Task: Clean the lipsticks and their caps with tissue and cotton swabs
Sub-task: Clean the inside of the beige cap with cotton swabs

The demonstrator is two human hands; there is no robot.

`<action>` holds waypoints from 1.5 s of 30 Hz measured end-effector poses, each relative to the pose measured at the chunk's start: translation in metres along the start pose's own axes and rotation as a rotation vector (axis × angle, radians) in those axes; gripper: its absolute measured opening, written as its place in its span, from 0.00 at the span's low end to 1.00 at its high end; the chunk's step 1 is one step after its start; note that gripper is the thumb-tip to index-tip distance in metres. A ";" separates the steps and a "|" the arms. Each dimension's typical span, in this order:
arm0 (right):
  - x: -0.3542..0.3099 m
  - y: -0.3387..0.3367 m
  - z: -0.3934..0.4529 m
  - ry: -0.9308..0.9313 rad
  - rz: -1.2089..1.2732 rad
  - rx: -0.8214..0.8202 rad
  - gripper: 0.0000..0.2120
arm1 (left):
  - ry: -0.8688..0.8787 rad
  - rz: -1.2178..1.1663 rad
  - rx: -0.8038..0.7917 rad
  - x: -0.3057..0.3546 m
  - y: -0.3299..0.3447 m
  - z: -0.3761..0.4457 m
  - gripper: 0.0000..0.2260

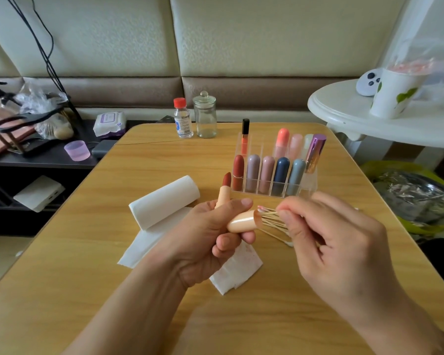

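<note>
One view only, worn on the person's head, looking forward and steeply down over the wooden table. It sits close: both forearms run in from the bottom edge, hands mid-frame. The wide lens bends the sofa back along the top.

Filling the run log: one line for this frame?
step: swabbing cap | left hand: holds open lipstick and cap | right hand: pinches cotton swab at cap mouth | tissue: on table
</note>
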State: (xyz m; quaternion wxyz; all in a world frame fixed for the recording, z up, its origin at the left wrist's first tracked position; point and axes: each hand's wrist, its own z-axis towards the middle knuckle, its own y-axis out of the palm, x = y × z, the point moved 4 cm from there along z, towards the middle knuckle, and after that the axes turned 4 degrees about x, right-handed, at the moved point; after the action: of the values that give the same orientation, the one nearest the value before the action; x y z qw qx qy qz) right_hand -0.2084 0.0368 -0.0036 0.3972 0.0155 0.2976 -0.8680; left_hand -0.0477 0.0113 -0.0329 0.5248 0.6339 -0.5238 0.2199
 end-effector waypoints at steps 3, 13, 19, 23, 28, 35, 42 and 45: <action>0.000 -0.001 -0.001 -0.015 0.004 0.018 0.07 | -0.032 0.022 -0.020 -0.001 0.000 -0.001 0.11; -0.006 -0.002 -0.003 -0.082 0.006 0.049 0.09 | -0.073 0.063 -0.038 -0.004 -0.001 0.000 0.10; -0.011 0.001 -0.004 -0.115 0.057 -0.011 0.10 | 0.025 -0.005 0.044 0.003 -0.004 0.001 0.11; -0.007 0.002 -0.001 -0.067 0.062 -0.061 0.10 | 0.068 -0.017 0.033 0.006 -0.005 -0.001 0.11; -0.007 0.000 -0.001 -0.072 -0.045 -0.003 0.07 | 0.021 0.027 -0.030 0.004 -0.002 -0.003 0.11; -0.014 -0.004 -0.004 -0.177 -0.086 0.074 0.09 | -0.068 0.042 -0.068 -0.004 0.001 -0.003 0.14; -0.019 0.002 -0.006 -0.192 -0.003 0.005 0.08 | -0.035 -0.005 -0.037 -0.003 -0.001 0.000 0.11; -0.018 0.006 -0.006 -0.190 0.012 -0.078 0.09 | -0.013 0.023 -0.032 -0.003 -0.001 0.000 0.11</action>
State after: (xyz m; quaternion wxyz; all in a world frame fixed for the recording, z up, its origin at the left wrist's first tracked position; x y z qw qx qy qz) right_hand -0.1932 0.0491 -0.0065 0.4291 -0.0805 0.2921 -0.8509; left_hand -0.0480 0.0127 -0.0352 0.5290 0.6206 -0.5381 0.2133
